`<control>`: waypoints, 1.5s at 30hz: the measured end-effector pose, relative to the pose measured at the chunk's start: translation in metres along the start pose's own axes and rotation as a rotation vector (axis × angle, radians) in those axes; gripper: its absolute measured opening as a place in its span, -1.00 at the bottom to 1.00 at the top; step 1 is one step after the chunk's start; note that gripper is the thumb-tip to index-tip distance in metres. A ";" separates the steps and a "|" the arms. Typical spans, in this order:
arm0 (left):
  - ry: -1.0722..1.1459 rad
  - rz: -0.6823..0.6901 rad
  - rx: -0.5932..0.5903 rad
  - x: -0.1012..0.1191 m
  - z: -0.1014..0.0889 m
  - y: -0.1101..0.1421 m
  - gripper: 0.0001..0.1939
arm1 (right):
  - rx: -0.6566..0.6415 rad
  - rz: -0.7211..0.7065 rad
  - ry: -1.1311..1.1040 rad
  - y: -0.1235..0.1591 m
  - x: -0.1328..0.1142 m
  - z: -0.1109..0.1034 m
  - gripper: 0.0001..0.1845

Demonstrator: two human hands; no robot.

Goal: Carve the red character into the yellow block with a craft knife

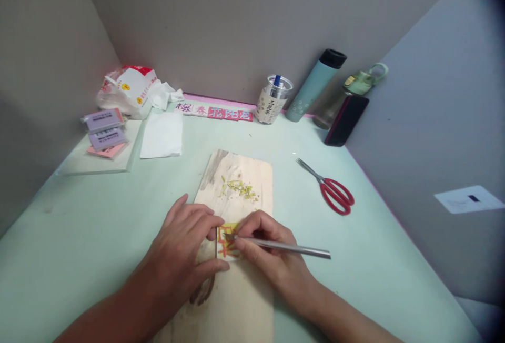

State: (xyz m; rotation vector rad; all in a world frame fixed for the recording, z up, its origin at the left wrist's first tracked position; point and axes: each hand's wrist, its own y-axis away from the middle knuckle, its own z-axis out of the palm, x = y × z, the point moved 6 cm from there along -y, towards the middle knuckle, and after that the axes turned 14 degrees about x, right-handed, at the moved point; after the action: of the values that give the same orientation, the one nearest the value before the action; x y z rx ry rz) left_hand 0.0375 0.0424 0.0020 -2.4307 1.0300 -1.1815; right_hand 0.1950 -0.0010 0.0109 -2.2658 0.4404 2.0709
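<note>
On a wooden board (pixel 244 290) lies a small carving block (pixel 221 252), pale with a yellow surface and red character lines drawn on it. My left hand (pixel 189 243) steadies it, index finger at its upper left corner and thumb along its lower edge. In my right hand (pixel 272 253) is a slim metal craft knife (pixel 300 250), pinched near its blade, with the tip at the red lines. The fingers of my right hand cover the block's right part. Yellow-green shavings (pixel 240 189) are scattered on the board just beyond the block.
Red-handled scissors (pixel 335 193) lie right of the board. Along the back stand coloured character tiles (pixel 215 111), a clear jar (pixel 272 101), a teal bottle (pixel 315 88), a green-lidded bottle (pixel 357 82) and a phone (pixel 347 121). Left are folded paper (pixel 161 135), wrapped blocks (pixel 106 138) and a bag (pixel 132 90).
</note>
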 end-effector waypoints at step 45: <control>0.052 -0.035 -0.017 0.002 -0.013 -0.007 -0.84 | -0.016 -0.056 -0.106 -0.002 -0.004 0.000 -0.71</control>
State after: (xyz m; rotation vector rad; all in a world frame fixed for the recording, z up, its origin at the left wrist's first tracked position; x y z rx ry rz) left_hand 0.0322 0.0473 0.0150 -2.4519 1.0202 -1.2591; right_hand 0.1948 0.0014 0.0150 -2.1377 0.3515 2.1621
